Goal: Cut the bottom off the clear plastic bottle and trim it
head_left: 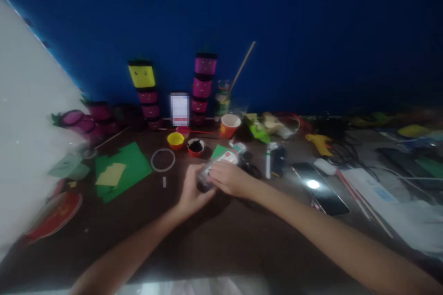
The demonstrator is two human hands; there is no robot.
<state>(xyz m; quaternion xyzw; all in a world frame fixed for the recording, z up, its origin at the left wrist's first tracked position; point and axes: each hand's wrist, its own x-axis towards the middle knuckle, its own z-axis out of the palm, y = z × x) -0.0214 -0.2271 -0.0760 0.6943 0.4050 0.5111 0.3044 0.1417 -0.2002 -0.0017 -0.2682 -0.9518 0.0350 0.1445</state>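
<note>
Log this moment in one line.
left hand: holding labelled bottle | right hand: gripping same bottle | beyond: small yellow cup, small red cup, orange cup

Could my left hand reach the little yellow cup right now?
Probably yes: the yellow cup stands just beyond the left hand, and nothing seems to stand between them. But that hand is holding the labelled container, so it likely must let go first.

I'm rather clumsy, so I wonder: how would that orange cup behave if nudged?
The orange cup would probably tip easily, as it stands upright and narrows toward its base. Its thin-looking rim suggests it is light. Being round, it might roll once knocked over.
</note>
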